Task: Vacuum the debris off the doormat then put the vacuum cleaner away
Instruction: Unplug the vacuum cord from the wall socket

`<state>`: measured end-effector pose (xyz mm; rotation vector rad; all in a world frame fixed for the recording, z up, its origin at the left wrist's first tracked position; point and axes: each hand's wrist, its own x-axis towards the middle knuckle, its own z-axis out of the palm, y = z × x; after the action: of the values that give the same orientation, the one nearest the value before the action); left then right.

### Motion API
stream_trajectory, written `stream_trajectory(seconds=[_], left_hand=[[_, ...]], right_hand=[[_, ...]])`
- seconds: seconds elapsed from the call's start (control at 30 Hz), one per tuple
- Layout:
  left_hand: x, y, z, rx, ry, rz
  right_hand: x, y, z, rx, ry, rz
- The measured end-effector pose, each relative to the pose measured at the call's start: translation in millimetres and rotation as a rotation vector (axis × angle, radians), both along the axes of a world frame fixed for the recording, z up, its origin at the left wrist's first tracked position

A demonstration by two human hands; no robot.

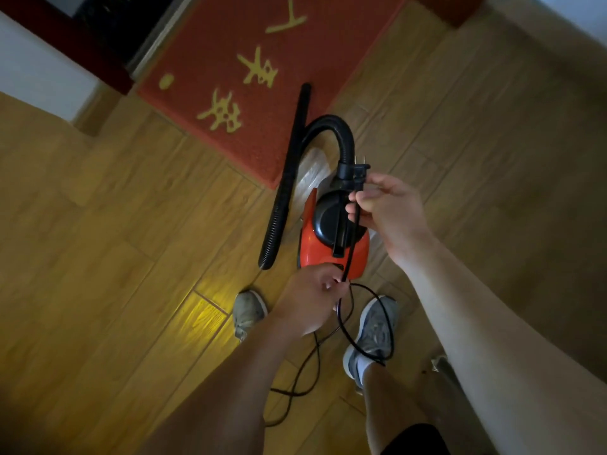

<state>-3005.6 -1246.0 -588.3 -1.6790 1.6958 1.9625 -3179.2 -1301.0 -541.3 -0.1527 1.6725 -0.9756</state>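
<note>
A small red and black vacuum cleaner (pixel 328 247) stands on the wooden floor just in front of my feet. Its black hose (pixel 285 185) loops up from the body and runs out straight, with the nozzle end lying on the red doormat (pixel 262 60). My right hand (pixel 384 208) pinches the black power cord (pixel 349 254) just below its plug (pixel 359 170), held above the vacuum. My left hand (pixel 312 297) grips the same cord lower down, near the vacuum's rear. The rest of the cord hangs in loops between my shoes.
The doormat has yellow characters and lies against a dark door threshold (pixel 154 37) at the top. A dark red door frame (pixel 65 44) and white wall stand at the upper left. A crumpled clear plastic piece (pixel 312 169) lies beside the mat's corner. Wooden floor spreads left and right.
</note>
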Motion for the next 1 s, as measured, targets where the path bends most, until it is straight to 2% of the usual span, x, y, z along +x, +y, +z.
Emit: stream_trajectory(seconds=[0.37,0.53,0.7,1.0], left_hand=[[-7,19,-125,0.082,0.002,0.047],[-7,25,-157,0.079,-0.018,0.090],[-15,26,-167,0.080,-0.013,0.111],[-14,30,-187,0.108,-0.036,0.152]], right_hand=[[0,8,-133,0.075,0.111,0.095],[-3,12,-162,0.066,0.145,0.109],[-7,15,-179,0.008,0.158,0.063],[-9,18,-195,0.015,0.226,0.125]])
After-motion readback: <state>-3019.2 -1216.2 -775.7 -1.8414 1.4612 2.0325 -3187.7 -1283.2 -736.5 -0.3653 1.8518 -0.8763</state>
